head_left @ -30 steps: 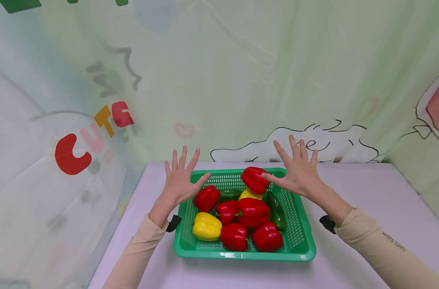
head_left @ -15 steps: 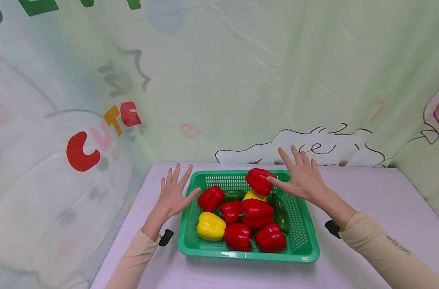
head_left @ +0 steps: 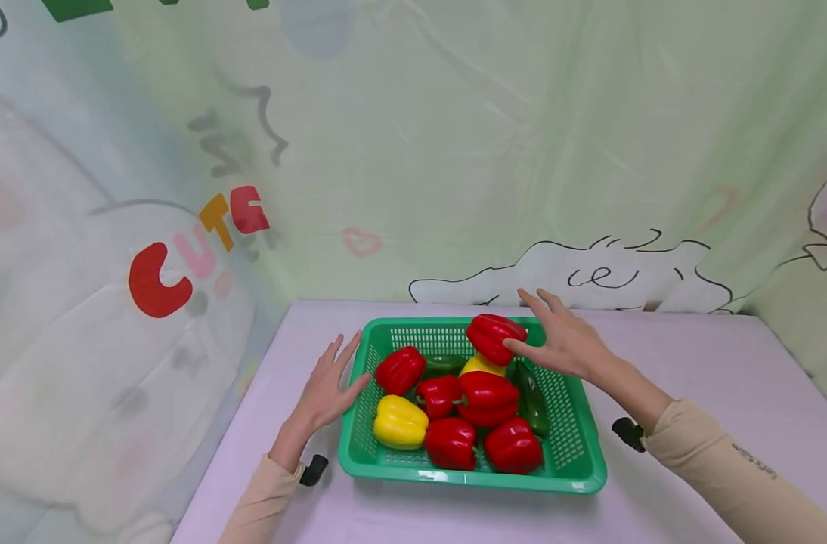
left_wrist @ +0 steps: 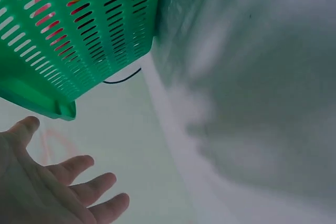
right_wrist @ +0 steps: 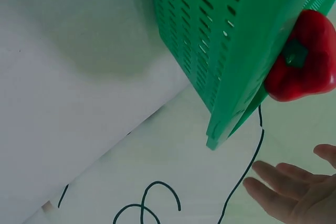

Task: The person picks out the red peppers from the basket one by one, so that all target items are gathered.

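Out on the smooth, pale table [head_left: 679, 378] sat the green basket [head_left: 468, 477] — moulded plastic by its look, walls pierced with slots, a broad lip all round. It seemed stiff, perhaps flexing a little in the walls, and with that load it was probably no featherweight; the left and right rims looked the sound places to take hold. And the hands! The right hand [head_left: 566, 340] hung by the far right corner, fingers spread, holding nothing; the left hand [head_left: 326, 389] was just beside the left wall, fingers stretched out and just as bare.

Inside, a heap of glossy colour! The high red pepper [head_left: 491, 338] perched above a half-hidden yellow pepper [head_left: 481, 366], its blocky, lobed body poking up at the far rim, near the right thumb but apart from it. That shine hinted at a slippery skin, firm and likely light, best cupped round the shoulders. At near left, the plump yellow pepper [head_left: 400, 423]; along the right wall, a slim, dark green vegetable [head_left: 532, 400]. Smallest of all — the stubby green stem [right_wrist: 295, 53], a poor handle, surely.
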Demonstrator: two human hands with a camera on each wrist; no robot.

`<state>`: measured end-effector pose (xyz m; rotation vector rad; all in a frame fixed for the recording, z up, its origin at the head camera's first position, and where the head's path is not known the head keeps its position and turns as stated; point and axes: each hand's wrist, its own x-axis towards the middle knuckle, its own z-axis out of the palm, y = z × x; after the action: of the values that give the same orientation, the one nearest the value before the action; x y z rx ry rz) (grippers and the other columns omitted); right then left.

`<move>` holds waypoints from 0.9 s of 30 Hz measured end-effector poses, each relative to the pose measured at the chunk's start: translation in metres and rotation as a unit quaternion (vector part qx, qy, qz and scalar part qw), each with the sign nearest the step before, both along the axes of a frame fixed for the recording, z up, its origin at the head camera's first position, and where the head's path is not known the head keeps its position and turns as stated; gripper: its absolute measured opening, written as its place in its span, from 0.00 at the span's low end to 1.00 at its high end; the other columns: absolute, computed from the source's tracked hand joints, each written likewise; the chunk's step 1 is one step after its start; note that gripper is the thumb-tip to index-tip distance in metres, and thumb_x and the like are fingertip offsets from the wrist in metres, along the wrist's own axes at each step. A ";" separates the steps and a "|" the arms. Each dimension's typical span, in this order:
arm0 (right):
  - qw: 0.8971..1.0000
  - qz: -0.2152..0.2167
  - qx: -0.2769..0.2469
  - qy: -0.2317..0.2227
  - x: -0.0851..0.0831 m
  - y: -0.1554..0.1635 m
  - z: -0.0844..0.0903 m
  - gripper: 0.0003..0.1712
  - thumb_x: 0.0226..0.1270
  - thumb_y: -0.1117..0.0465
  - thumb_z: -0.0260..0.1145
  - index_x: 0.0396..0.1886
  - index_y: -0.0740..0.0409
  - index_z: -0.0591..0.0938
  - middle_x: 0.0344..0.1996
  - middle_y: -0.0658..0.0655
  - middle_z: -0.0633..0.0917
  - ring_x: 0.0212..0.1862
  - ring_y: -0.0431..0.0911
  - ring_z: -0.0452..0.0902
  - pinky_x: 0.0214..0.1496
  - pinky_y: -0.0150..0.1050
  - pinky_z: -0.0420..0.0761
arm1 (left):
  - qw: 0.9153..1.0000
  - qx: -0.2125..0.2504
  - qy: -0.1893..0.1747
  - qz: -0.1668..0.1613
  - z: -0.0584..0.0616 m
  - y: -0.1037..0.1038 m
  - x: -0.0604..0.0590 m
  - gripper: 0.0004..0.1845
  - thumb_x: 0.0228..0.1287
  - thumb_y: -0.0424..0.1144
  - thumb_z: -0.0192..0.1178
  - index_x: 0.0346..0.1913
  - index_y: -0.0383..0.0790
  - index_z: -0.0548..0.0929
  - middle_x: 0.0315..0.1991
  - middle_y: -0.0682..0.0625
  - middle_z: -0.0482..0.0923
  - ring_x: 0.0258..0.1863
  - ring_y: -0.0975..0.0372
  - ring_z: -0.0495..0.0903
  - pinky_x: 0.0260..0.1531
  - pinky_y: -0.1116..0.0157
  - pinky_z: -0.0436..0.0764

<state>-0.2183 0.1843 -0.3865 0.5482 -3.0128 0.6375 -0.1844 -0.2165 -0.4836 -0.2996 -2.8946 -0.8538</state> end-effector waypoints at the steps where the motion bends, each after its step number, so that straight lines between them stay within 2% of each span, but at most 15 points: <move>1: 1.000 0.003 -0.005 -0.004 0.000 -0.001 0.000 0.54 0.60 0.37 0.65 0.77 0.61 0.57 0.71 0.75 0.58 0.62 0.73 0.66 0.49 0.69 0.75 | 1.000 0.019 -0.003 -0.003 -0.002 0.000 0.000 0.39 0.67 0.59 0.53 0.78 0.63 0.52 0.77 0.41 0.50 0.74 0.42 0.52 0.60 0.32 0.60; 5: 0.999 0.015 -0.021 -0.021 -0.001 -0.008 -0.002 0.52 0.59 0.40 0.68 0.74 0.64 0.61 0.66 0.75 0.65 0.60 0.69 0.69 0.46 0.65 0.78 | 0.994 0.106 -0.006 -0.029 -0.012 -0.001 -0.003 0.38 0.68 0.52 0.55 0.78 0.59 0.54 0.77 0.44 0.53 0.74 0.46 0.53 0.60 0.32 0.60; 8: 0.999 0.019 -0.028 -0.037 -0.001 -0.013 -0.005 0.49 0.59 0.41 0.68 0.72 0.67 0.64 0.61 0.74 0.71 0.56 0.66 0.73 0.44 0.63 0.80 | 0.983 0.175 -0.011 -0.058 -0.020 -0.001 -0.005 0.37 0.69 0.48 0.56 0.78 0.55 0.55 0.76 0.45 0.54 0.73 0.46 0.54 0.62 0.34 0.59; 12: 0.998 0.016 -0.029 -0.049 -0.002 -0.019 -0.011 0.47 0.60 0.43 0.68 0.69 0.69 0.66 0.53 0.71 0.77 0.50 0.60 0.76 0.38 0.56 0.82 | 0.965 0.246 -0.041 -0.086 -0.023 0.001 -0.006 0.36 0.71 0.43 0.54 0.78 0.52 0.54 0.77 0.45 0.53 0.70 0.43 0.61 0.60 0.38 0.66; 15: 0.998 0.010 -0.036 -0.056 -0.002 -0.019 -0.015 0.47 0.61 0.43 0.68 0.68 0.71 0.65 0.50 0.69 0.78 0.48 0.59 0.77 0.36 0.53 0.83 | 0.953 0.278 -0.064 -0.099 -0.022 0.004 -0.008 0.35 0.72 0.38 0.52 0.79 0.49 0.52 0.77 0.43 0.52 0.67 0.41 0.65 0.55 0.41 0.73; 18: 0.996 0.006 -0.057 -0.073 -0.004 -0.018 -0.018 0.47 0.61 0.44 0.68 0.68 0.73 0.63 0.50 0.68 0.79 0.49 0.60 0.76 0.37 0.51 0.83 | 0.940 0.307 -0.083 -0.121 -0.021 0.006 -0.009 0.36 0.73 0.32 0.48 0.79 0.44 0.49 0.77 0.39 0.48 0.67 0.40 0.62 0.54 0.44 0.75; 21: 0.993 0.004 -0.086 -0.087 -0.006 -0.017 -0.022 0.48 0.61 0.45 0.68 0.68 0.73 0.61 0.51 0.69 0.79 0.50 0.61 0.77 0.39 0.50 0.84 | 0.923 0.343 -0.099 -0.142 -0.021 0.006 -0.009 0.36 0.72 0.29 0.45 0.79 0.42 0.46 0.77 0.37 0.44 0.69 0.39 0.58 0.57 0.45 0.72; 24: 0.990 -0.002 -0.112 -0.087 -0.007 -0.016 -0.025 0.49 0.60 0.46 0.70 0.68 0.73 0.61 0.51 0.70 0.78 0.50 0.61 0.76 0.41 0.49 0.84 | 0.913 0.364 -0.103 -0.151 -0.026 0.006 -0.010 0.36 0.72 0.30 0.44 0.79 0.45 0.46 0.78 0.39 0.44 0.71 0.41 0.56 0.61 0.44 0.67; 27: 0.989 -0.016 -0.130 -0.073 -0.007 -0.015 -0.025 0.49 0.58 0.47 0.72 0.68 0.72 0.62 0.52 0.71 0.76 0.50 0.62 0.75 0.41 0.50 0.84 | 0.907 0.379 -0.099 -0.154 -0.032 0.006 -0.012 0.36 0.71 0.33 0.45 0.79 0.48 0.47 0.78 0.42 0.44 0.71 0.43 0.55 0.63 0.44 0.64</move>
<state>-0.2256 0.1694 -0.4111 0.4587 -2.9906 1.0933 -0.1966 -0.2102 -0.5155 -0.6106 -2.4305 -2.0587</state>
